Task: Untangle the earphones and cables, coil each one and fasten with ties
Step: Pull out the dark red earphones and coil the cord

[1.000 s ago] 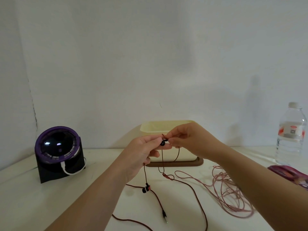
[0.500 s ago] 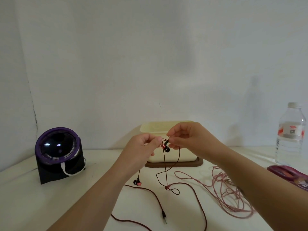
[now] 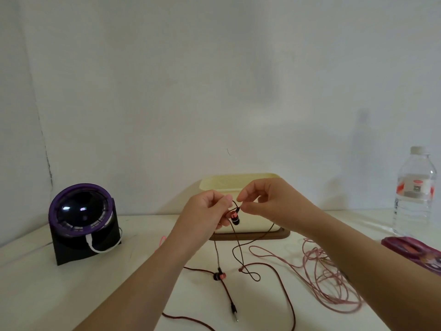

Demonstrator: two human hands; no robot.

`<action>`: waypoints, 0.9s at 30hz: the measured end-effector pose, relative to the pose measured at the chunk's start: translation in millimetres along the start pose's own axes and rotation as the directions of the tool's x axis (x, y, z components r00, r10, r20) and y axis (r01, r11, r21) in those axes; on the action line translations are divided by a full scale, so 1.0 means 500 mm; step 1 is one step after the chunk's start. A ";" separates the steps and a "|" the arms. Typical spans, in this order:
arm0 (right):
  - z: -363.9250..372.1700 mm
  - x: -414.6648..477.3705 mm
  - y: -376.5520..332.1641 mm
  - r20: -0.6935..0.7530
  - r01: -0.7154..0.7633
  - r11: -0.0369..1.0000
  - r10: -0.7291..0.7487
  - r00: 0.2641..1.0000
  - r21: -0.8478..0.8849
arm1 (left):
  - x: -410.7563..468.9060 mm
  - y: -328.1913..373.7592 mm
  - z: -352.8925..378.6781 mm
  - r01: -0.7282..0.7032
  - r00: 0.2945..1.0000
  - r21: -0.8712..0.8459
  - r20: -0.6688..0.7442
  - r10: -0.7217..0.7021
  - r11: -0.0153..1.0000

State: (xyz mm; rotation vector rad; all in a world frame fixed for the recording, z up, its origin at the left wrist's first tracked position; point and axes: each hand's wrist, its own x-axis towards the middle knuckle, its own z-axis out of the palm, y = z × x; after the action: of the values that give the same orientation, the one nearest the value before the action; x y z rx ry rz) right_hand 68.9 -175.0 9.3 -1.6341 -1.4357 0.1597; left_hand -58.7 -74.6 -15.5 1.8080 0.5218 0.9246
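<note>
Dark red braided earphones hang between my hands above the white table. My left hand pinches the cord near its top. My right hand pinches the cord just above one earbud, which dangles between the hands. The second earbud hangs lower, near the tabletop. The audio plug lies on the table at the front. A pink cable lies in a loose tangle on the table under my right forearm.
A cream box on a brown tray stands behind my hands. A black and purple round device with a white cable sits at the left. A water bottle and a purple pouch are at the right.
The hands moved slightly apart. The earbud that was hidden between the fingertips now dangles free below them. The lower earbud swung left and back toward the centre.
</note>
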 end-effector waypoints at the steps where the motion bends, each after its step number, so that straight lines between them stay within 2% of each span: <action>1: 0.002 0.000 -0.001 -0.021 0.025 0.997 -0.026 0.999 -0.069 | 0.001 0.000 0.000 -0.010 1.000 0.024 -0.015 0.010 1.000; 5: 0.016 -0.003 -0.006 -0.108 0.120 0.963 -0.149 0.983 -0.242 | 0.002 0.001 0.006 -0.001 0.999 0.052 -0.047 0.003 0.999; 11: 0.036 0.001 -0.005 -0.206 0.173 0.944 -0.235 0.950 -0.280 | 0.000 0.010 0.020 0.090 0.996 0.028 -0.010 -0.090 0.996; 13: 0.038 0.003 -0.008 -0.234 0.180 0.964 -0.224 0.946 -0.196 | 0.000 0.011 0.024 0.123 0.992 -0.039 0.026 -0.122 0.992; 15: 0.031 0.007 -0.013 -0.223 0.155 0.988 -0.149 0.963 0.009 | 0.001 0.013 0.024 0.180 0.983 -0.173 0.073 -0.170 0.968; 17: 0.020 0.009 -0.012 -0.153 0.114 0.970 -0.082 0.985 0.213 | 0.000 0.015 0.019 0.237 0.970 -0.330 0.138 -0.202 0.914; 19: 0.009 0.008 -0.005 -0.109 0.082 0.943 -0.049 0.993 0.322 | 0.001 0.016 0.010 0.264 0.962 -0.465 0.186 -0.198 0.845; 21: 0.001 0.007 0.005 -0.106 0.068 0.928 -0.031 0.994 0.366 | 0.003 0.015 0.001 0.276 0.958 -0.539 0.219 -0.184 0.796; 24: -0.005 0.004 0.012 -0.056 0.046 0.913 -0.025 0.998 0.406 | 0.005 0.012 -0.009 0.277 0.952 -0.563 0.271 -0.143 0.779; 27: -0.003 -0.005 0.002 0.021 0.042 0.947 -0.052 0.998 0.318 | 0.003 0.017 -0.017 0.283 0.939 -0.545 0.327 -0.111 0.790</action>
State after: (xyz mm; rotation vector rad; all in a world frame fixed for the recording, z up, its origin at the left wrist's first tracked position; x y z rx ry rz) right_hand 69.7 -177.7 8.4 -1.3377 -1.3890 0.3700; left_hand -64.9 -72.1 -5.5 1.2528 0.2020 0.5785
